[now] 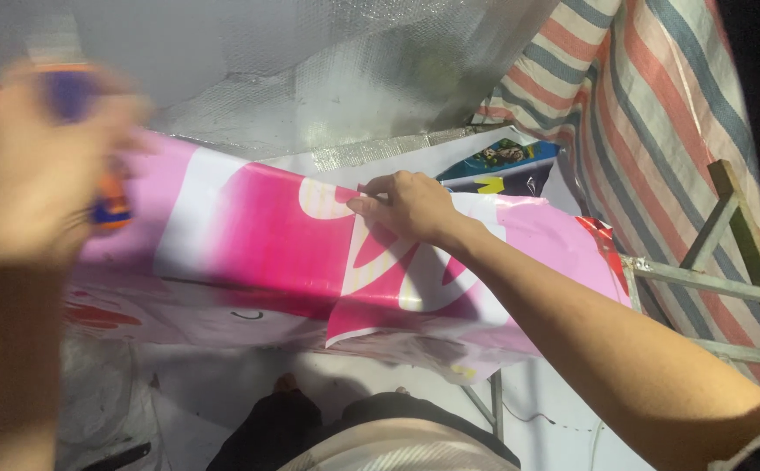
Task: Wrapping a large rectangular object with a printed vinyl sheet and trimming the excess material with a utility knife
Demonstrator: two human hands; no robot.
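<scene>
Two hands are at work, and I am watching them from far away. My right hand (406,205) reaches out over a big pink and white sheet (267,244) that lies across the middle of the scene. Its fingers (367,199) are pressed together, pinching the far edge of the sheet. The arm is long and nearly straight, running from the near right corner up to the middle.

My left hand (44,166) is up at the left and very blurry. It is closed around a purple and orange thing (92,131), maybe a bottle or a tool, but I cannot tell which.

What could go wrong? I think the shiny sheet could slip out of the pinch, because the fingers only hold a thin bit of its edge. It could also slide off the near side, where a flap already hangs down. The thing in the left hand might bump the sheet and wrinkle it.

Far off is a silver foil cover (328,78). On the right hangs a striped cloth (659,113), with a metal frame (703,279) below it.
</scene>
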